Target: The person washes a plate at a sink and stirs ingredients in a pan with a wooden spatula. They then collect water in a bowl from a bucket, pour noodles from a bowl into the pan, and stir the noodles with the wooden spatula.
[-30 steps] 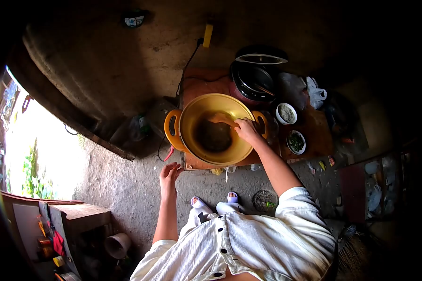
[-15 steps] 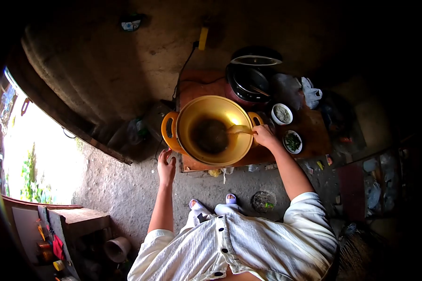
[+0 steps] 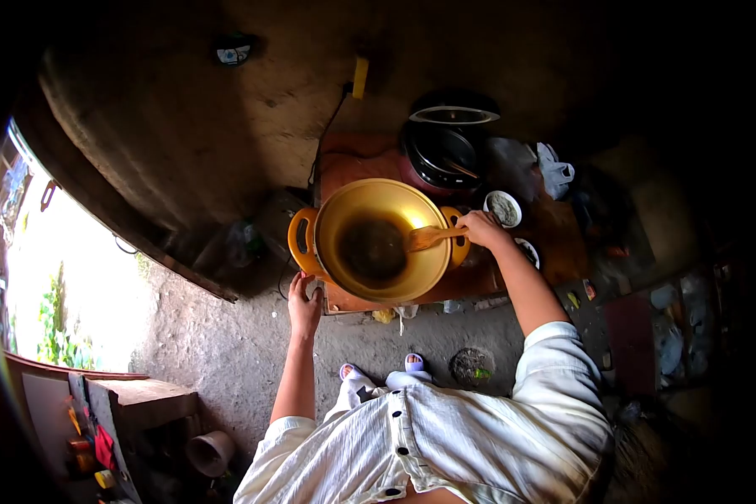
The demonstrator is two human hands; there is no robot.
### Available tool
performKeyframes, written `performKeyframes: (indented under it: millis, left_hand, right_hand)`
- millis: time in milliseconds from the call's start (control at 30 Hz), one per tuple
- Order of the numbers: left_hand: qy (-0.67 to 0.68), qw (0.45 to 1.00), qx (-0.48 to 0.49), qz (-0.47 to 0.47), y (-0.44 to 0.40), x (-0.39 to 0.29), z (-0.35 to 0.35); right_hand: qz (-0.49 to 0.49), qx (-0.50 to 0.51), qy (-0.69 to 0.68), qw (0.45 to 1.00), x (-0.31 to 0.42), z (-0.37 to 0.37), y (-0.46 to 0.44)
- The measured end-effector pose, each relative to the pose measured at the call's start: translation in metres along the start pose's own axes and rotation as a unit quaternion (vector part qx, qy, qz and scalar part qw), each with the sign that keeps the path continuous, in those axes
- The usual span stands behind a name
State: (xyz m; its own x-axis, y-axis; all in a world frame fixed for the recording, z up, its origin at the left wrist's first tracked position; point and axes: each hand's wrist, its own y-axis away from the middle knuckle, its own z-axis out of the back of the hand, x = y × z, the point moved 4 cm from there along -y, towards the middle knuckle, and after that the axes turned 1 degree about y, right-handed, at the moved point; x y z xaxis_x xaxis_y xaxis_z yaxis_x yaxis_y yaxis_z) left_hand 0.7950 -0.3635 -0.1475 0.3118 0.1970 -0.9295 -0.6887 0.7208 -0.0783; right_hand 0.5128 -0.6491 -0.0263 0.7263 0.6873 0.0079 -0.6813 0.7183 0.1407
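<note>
On the table [image 3: 565,244] in the head view, a black cooker [image 3: 439,157] stands behind the golden pan [image 3: 340,214], with a white bowl [image 3: 503,207] just beyond the right hand [image 3: 481,228]; the right forearm partly covers a second bowl [image 3: 529,249]. The pan's right handle [image 3: 459,249] lies beneath the spatula's shaft. That wooden spatula [image 3: 428,238] extends leftward from the right hand, closed around its end. Its blade points left into the pan, long axis running roughly side to side. The left hand [image 3: 304,304], fingers loosely parted, is by the left handle [image 3: 299,238]; contact is unclear.
</note>
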Motion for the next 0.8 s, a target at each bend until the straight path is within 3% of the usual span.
performKeyframes:
  millis: [33,167,233,300,400,433,600,633,700,800]
  left_hand:
    - [-0.016,1.000,0.004,-0.002,0.001,0.001,0.000]
    - [-0.042,0.999,-0.008,-0.015,-0.006,0.004,-0.001]
    - [-0.050,0.997,-0.030,-0.044,-0.010,0.002,0.000]
    - [-0.164,0.983,-0.021,-0.078,-0.012,-0.014,0.003]
    - [-0.173,0.979,-0.035,-0.105,-0.017,-0.010,0.003]
    - [-0.167,0.978,-0.043,-0.118,-0.019,-0.010,0.002]
    - [-0.074,0.986,-0.131,-0.066,-0.036,-0.020,0.008]
    - [-0.081,0.988,-0.132,-0.022,-0.041,-0.014,0.007]
    - [-0.093,0.986,-0.134,0.029,-0.047,-0.018,0.007]
    - [-0.126,0.983,-0.128,0.032,-0.056,-0.013,0.003]
  right_hand:
    - [-0.043,0.035,-0.107,0.993,0.000,-0.009,-0.002]
    - [0.013,0.031,-0.226,0.973,0.002,-0.080,-0.018]
    - [0.041,0.011,-0.259,0.965,0.028,-0.067,-0.011]
    - [0.056,0.000,-0.244,0.968,0.041,-0.053,-0.007]
    - [0.064,-0.049,-0.168,0.982,0.041,-0.022,0.010]
    - [0.018,-0.027,-0.111,0.993,0.040,-0.005,0.021]
    - [-0.026,0.003,-0.012,1.000,0.017,0.001,0.039]
    - [-0.035,0.010,0.002,0.999,0.014,-0.003,0.041]
    - [-0.047,0.007,-0.022,0.999,0.020,-0.006,0.044]
    - [-0.025,0.022,-0.131,0.991,0.029,-0.023,0.044]
